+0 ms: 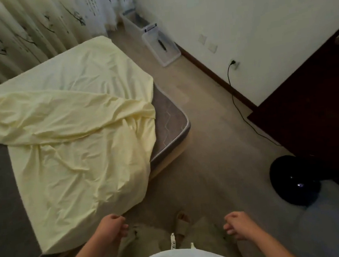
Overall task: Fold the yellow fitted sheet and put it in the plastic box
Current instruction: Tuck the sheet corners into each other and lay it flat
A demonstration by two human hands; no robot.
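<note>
Hands first: I have the left hand (112, 227) at lower centre, fingers loosely curled and holding nothing, just beside the hanging hem of the pale yellow fitted sheet (70, 121); I cannot tell whether it touches the cloth. The right hand (239, 225), lower right of centre, is likewise slack and empty. The sheet lies rumpled across the left half of the frame, partly peeled off the grey mattress (169, 116), one flap folded over itself. The clear rectangular plastic box (157, 55) stands on the floor at upper centre by the white wall, well apart from the sheet. I see a round black fan base (293, 180) at the right.
</note>
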